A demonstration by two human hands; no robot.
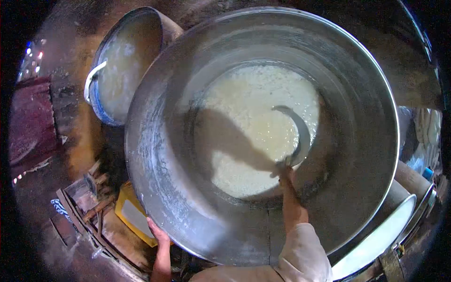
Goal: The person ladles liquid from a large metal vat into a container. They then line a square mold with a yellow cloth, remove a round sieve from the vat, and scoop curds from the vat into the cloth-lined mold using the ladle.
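Note:
A large, deep metal pot (343,61) spreads before me, with pale, lumpy, wet liquid (235,174) at its bottom. Inside it, my right hand (286,173) is closed on a grey, crescent-shaped scoop (303,131). The scoop curves away from my hand at the right side of the liquid, its lower part seemingly dipped in. My left hand (159,232) grips the pot's near-left rim, its fingertips at the edge. Shadows of my arm and head fall over the liquid and the wall.
Beyond the pot on the left stands a smaller vessel (171,30) with a white handle (94,75) and cloudy liquid. A yellow container (134,214) sits by my left hand. At the lower right is a white-topped round container (380,235). Wooden pieces (96,211) lie lower left.

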